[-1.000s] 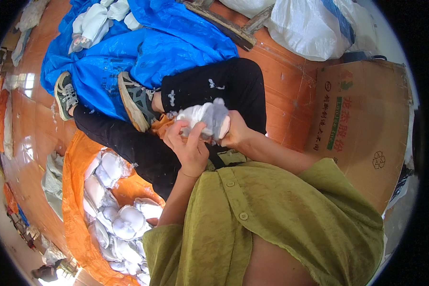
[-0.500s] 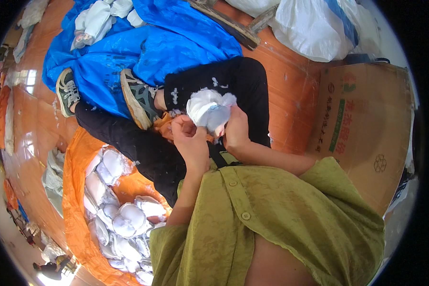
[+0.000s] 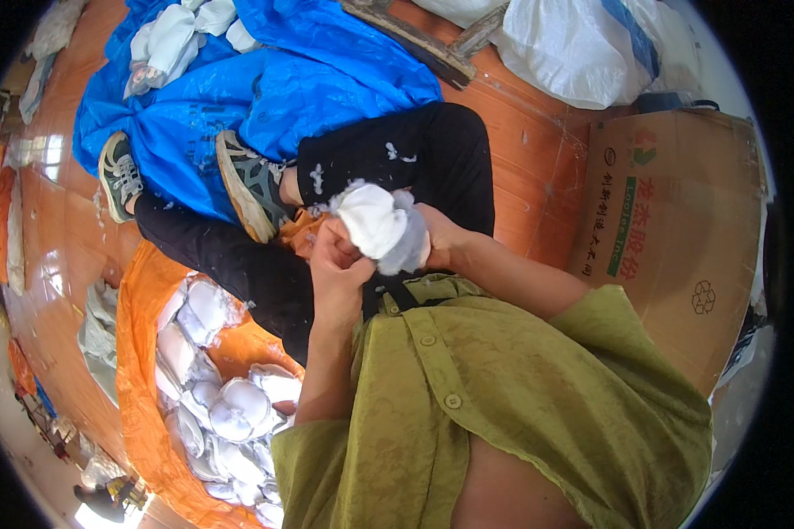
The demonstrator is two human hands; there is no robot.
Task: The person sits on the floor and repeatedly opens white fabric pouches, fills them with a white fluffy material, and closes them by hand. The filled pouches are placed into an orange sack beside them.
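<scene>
Over my lap I hold a small white cloth piece (image 3: 372, 219), puffy and rounded, with grey fluffy stuffing along its edge. My left hand (image 3: 338, 254) pinches its lower left side between thumb and fingers. Behind its right side is my right hand (image 3: 443, 236), closed on that edge with the fingertips partly hidden. Loose tufts of white fluff (image 3: 316, 178) cling to my black trousers. To my left, an orange sack (image 3: 137, 353) lies spread out with several similar white padded pieces (image 3: 238, 410) heaped in it.
A blue plastic sheet (image 3: 326, 84) lies beyond my feet, bearing a pile of white pieces (image 3: 169, 40). At the right stand a cardboard box (image 3: 670, 229) and a large white sack (image 3: 578, 53). A wooden frame (image 3: 415, 44) lies at the far edge.
The white piece has turned, so more of its white face shows and the pinkish part is hidden. Both hands have shifted slightly lower, still holding it.
</scene>
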